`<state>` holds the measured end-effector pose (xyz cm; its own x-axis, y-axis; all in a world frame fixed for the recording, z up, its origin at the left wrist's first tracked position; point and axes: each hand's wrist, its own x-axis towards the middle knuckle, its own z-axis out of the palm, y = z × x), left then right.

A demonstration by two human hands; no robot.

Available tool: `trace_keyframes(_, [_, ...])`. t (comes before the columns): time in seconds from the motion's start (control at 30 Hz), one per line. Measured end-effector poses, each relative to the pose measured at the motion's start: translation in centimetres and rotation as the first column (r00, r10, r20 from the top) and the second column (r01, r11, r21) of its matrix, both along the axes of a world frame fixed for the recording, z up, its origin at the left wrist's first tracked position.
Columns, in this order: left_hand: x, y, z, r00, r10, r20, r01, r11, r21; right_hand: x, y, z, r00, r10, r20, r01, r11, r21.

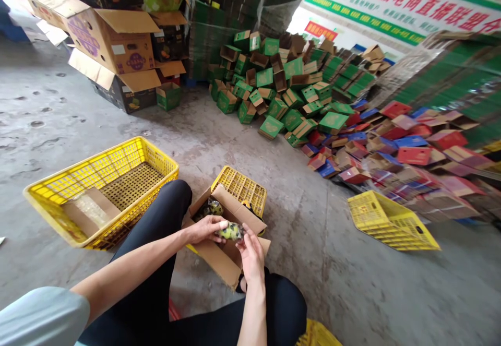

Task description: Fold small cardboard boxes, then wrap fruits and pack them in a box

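Between my hands is a green fruit with dark patches, wrapped in clear plastic [230, 231]. My left hand [207, 229] pinches its left end, the thumb lying along the top. At the right end, the fingers of my right hand [250, 249] are closed on the wrapping. Just below them stands an open cardboard box [221, 260] with its flaps spread. Inside it, another wrapped green fruit [214, 207] shows near the far left corner; the rest of the contents is partly hidden by my hands.
Beside my left knee lies a yellow crate [156, 153] holding a flattened cardboard piece [92, 213]. An upturned yellow crate [242, 184] is behind the box, and another yellow crate [391, 221] sits to the right. Piled green cartons [270, 127], red-and-blue cartons [415, 155] and stacked boxes [113, 38] line the back.
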<state>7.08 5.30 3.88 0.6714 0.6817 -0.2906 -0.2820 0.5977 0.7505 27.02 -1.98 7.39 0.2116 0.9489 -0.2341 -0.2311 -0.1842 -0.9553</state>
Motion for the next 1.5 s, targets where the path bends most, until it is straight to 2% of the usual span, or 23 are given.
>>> trace_keyframes(0.13, [0.2, 0.2, 0.0, 0.999, 0.029, 0.027, -0.027, 0.998, -0.055, 0.1, 0.1, -0.5, 0.992, 0.014, 0.122, -0.015, 1.0, 0.002])
trace_keyframes(0.23, [0.3, 0.3, -0.4, 1.0, -0.006, 0.005, 0.007, 0.996, -0.091, 0.1, 0.2, -0.8, 0.967, -0.023, 0.255, 0.008, 0.998, 0.058])
trace_keyframes(0.3, [0.4, 0.3, -0.5, 0.999, -0.033, -0.042, 0.027, 0.992, -0.122, 0.1, 0.3, -1.0, 0.958, -0.046, 0.283, 0.024, 0.997, 0.08])
trace_keyframes(0.4, [0.4, 0.2, -0.4, 0.998, -0.02, -0.064, 0.009, 0.988, -0.155, 0.3, 0.3, -1.5, 0.967, -0.048, 0.25, 0.032, 0.997, 0.07])
trace_keyframes(0.53, [0.1, 0.3, 0.0, 1.0, 0.015, 0.007, -0.014, 0.991, -0.134, 0.5, 0.5, -2.0, 0.974, -0.089, 0.208, 0.072, 0.993, 0.089])
trace_keyframes(0.77, [-0.3, 0.7, -0.4, 0.99, 0.104, 0.098, -0.087, 0.982, -0.17, 0.5, 0.4, -1.6, 0.996, -0.057, 0.065, 0.053, 0.997, 0.051])
trace_keyframes(0.83, [-0.4, 0.7, -0.3, 0.986, 0.105, 0.13, -0.086, 0.985, -0.147, 0.5, 0.3, -1.8, 0.99, -0.05, 0.129, 0.042, 0.997, 0.064])
trace_keyframes(0.93, [-0.6, 0.7, 0.0, 0.98, 0.102, 0.17, -0.085, 0.991, -0.101, 0.6, 0.4, -2.3, 0.966, -0.103, 0.238, 0.09, 0.994, 0.064])
trace_keyframes(1.07, [-0.6, 0.6, 0.4, 0.981, 0.083, 0.178, -0.073, 0.995, -0.061, 0.8, 0.6, -2.8, 0.945, -0.17, 0.28, 0.15, 0.984, 0.093])
trace_keyframes(1.2, [-0.6, 0.5, 0.2, 0.983, 0.098, 0.154, -0.097, 0.995, -0.017, 0.9, 0.6, -2.5, 0.919, -0.208, 0.334, 0.174, 0.976, 0.129])
trace_keyframes(1.33, [-0.3, 0.5, -0.5, 0.991, 0.13, 0.039, -0.134, 0.985, 0.11, 1.1, 0.5, -2.0, 0.895, -0.225, 0.386, 0.184, 0.973, 0.14])
trace_keyframes(1.5, [-0.3, 0.6, -0.8, 0.962, 0.148, -0.228, -0.084, 0.959, 0.27, 0.9, 0.5, -1.7, 0.876, -0.237, 0.42, 0.179, 0.969, 0.172])
